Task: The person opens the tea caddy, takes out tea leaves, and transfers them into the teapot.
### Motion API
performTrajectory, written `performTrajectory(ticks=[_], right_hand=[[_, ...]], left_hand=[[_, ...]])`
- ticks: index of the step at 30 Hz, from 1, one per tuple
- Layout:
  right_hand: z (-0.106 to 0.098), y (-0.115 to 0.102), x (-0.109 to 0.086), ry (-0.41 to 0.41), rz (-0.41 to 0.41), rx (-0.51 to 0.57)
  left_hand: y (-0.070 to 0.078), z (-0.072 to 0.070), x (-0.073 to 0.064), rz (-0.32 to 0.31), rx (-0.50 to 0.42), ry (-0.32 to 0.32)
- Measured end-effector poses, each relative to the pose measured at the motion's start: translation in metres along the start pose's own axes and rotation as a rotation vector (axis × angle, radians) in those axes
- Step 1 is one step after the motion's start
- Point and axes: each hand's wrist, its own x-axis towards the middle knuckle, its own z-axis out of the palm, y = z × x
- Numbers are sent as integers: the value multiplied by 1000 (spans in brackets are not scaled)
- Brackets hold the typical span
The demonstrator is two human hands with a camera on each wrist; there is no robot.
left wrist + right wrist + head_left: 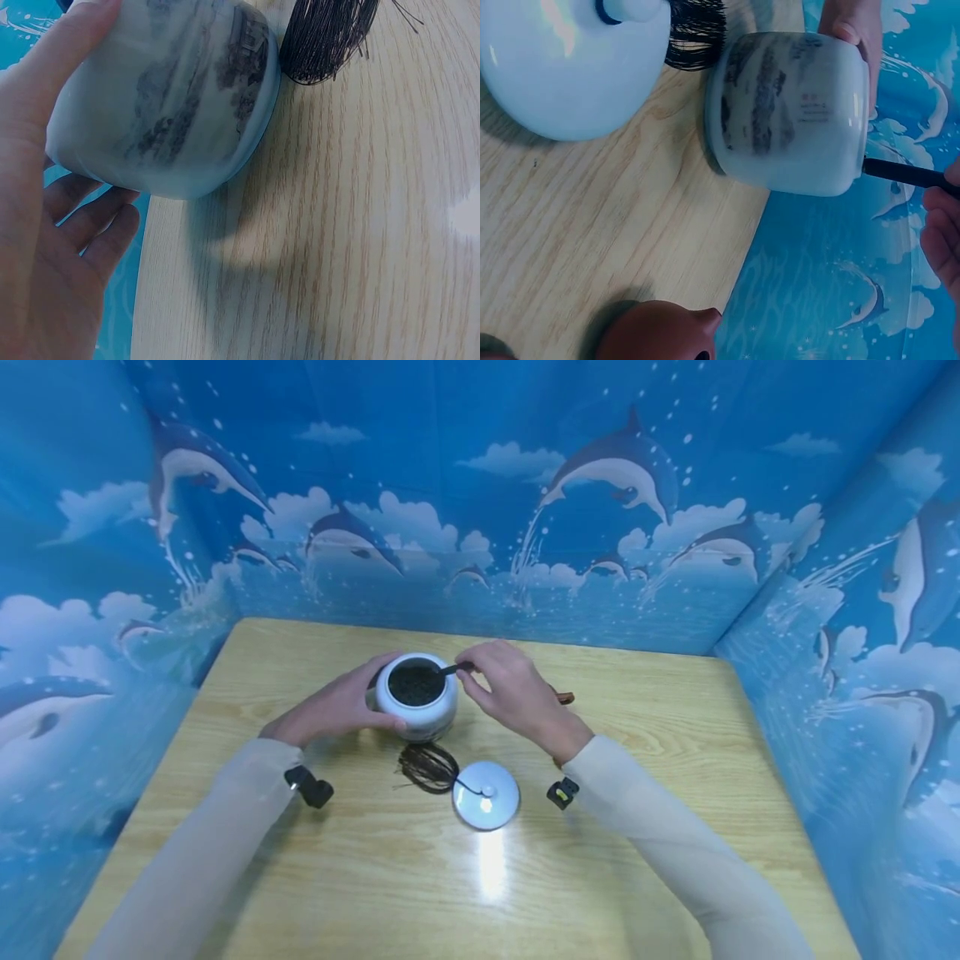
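Observation:
A white ceramic jar (424,714) with a grey landscape painted on its side stands uncovered on the table, holding dark, leaf-like bits (415,684). My left hand (352,699) grips the jar from its left side, thumb and fingers spread round the wall, as the left wrist view (67,202) also shows. At the jar's right rim my right hand (513,687) pinches the black handle (904,172) of a slim tool. Its far end dips into the jar's mouth and is hidden, so its kind does not show.
In front of the jar lie a white round lid (487,810) with a knob and a looped bundle of thin dark strands (430,768). A reddish-brown rounded piece with a spout-like tip (660,334) stands near my right wrist. Dolphin-print curtains (480,527) border the wooden table (360,877).

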Motion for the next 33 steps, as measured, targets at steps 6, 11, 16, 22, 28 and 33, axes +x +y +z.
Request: performTrajectory(ticks=[6, 11, 16, 22, 28, 33], right_hand=[[7, 2, 3, -37, -10, 3], [11, 5, 6, -77, 26, 36], [14, 6, 11, -129, 72, 74], [19, 8, 13, -154, 151, 147], [28, 10, 10, -155, 236, 239], [32, 10, 6, -144, 342, 337]], left_hand=[[-2, 0, 2, 1, 5, 2], [-2, 0, 2, 1, -1, 1], [-2, 0, 1, -5, 4, 4], [-2, 0, 0, -5, 7, 2], [-1, 0, 0, -14, 3, -1], [-1, 0, -1, -8, -3, 1]])
